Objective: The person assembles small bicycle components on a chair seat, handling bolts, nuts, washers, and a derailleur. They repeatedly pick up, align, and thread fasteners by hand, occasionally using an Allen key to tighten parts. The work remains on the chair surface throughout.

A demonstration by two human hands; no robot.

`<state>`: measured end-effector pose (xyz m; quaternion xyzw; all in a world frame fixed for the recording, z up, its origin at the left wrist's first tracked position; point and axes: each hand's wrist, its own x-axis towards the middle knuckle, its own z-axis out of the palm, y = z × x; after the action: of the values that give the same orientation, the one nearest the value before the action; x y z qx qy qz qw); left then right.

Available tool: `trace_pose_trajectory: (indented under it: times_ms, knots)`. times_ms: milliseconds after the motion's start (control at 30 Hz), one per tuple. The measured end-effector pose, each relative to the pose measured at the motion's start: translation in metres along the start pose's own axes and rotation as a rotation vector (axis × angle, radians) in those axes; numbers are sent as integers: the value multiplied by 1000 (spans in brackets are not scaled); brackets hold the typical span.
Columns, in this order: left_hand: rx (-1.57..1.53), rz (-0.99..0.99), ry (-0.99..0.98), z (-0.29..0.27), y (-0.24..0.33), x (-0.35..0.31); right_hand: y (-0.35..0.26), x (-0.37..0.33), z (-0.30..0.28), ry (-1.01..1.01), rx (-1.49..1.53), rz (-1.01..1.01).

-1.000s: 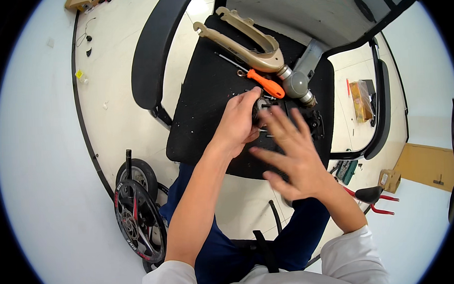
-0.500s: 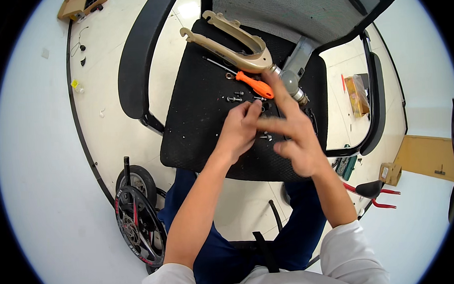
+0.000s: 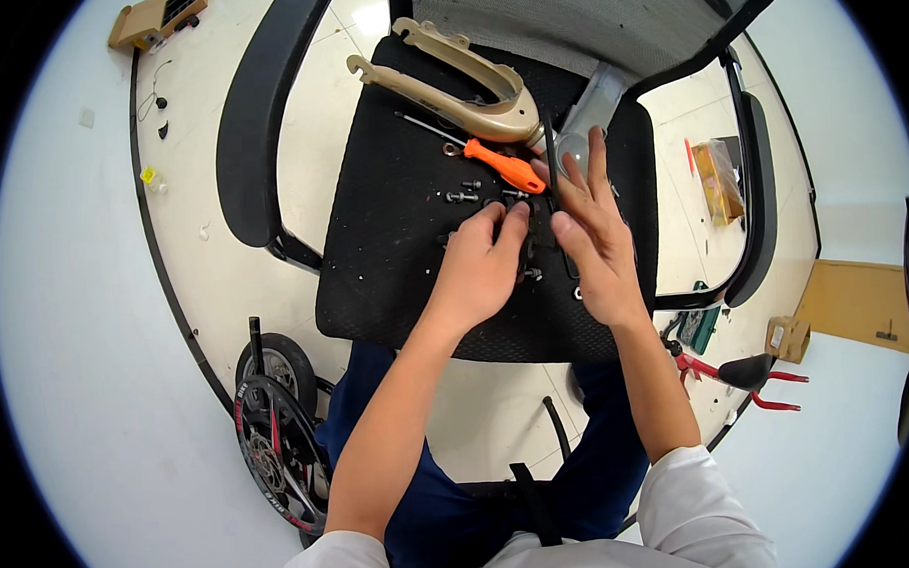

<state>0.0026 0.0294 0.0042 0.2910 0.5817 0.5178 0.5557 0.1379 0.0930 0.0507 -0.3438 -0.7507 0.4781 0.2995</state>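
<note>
My left hand [image 3: 484, 263] is closed, thumb and fingers pinching a small black part [image 3: 542, 231] over the chair seat, mostly hidden by the fingertips. My right hand [image 3: 601, 249] is open beside it, fingers stretched out. A thin black rod [image 3: 551, 150], which looks like a hex key, stands by its thumb and fingers; I cannot tell whether they touch it. Beyond the hands lies an orange-handled screwdriver [image 3: 509, 169]. A beige bicycle fork [image 3: 499, 120] rests behind that, its steerer partly covered by my right fingers. Several small bolts [image 3: 461, 197] are scattered near my left hand.
The black chair seat [image 3: 374, 277] has armrests at left [image 3: 259, 121] and right [image 3: 759, 193]. A clear plastic container [image 3: 600, 104] sits by the backrest. A wheel [image 3: 272, 451] stands on the floor at lower left, a red frame part with a black saddle [image 3: 744, 372] at right.
My right hand has drawn its fingers closer together and turned more upright; it was blurred before. The black rod now shows beside it. My left hand stays nearly in place.
</note>
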Motion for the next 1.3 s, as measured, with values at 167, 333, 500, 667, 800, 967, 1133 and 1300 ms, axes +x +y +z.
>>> trace_pose_trajectory:
  times_ms: [167, 333, 500, 667, 800, 967, 1133, 1300]
  knots:
    - [-304, -62, -3, -1, 0, 1, -10, -10, -7, -198, -266, -252]
    - [-510, -262, -52, -16, 17, -6, -3, -17, -20, -254, -340, -220]
    - [-383, -117, 6, -16, 23, -2, 10, -8, -30, -161, -146, 20]
    - [-208, -11, -15, -8, 10, -4, 17, -1, -13, 36, -676, -126]
    - [25, 161, 21, -3, -5, -1, 2, 3, -9, 64, -336, -124]
    - [-46, 178, 112, -4, -5, 10, -15, -11, -16, -217, -322, -182]
    - [-336, -50, 86, -6, 12, -1, 3, -14, -21, -226, -312, -112]
    - [-243, 4, 15, -5, 20, -3, 14, -9, -19, -130, -213, -44]
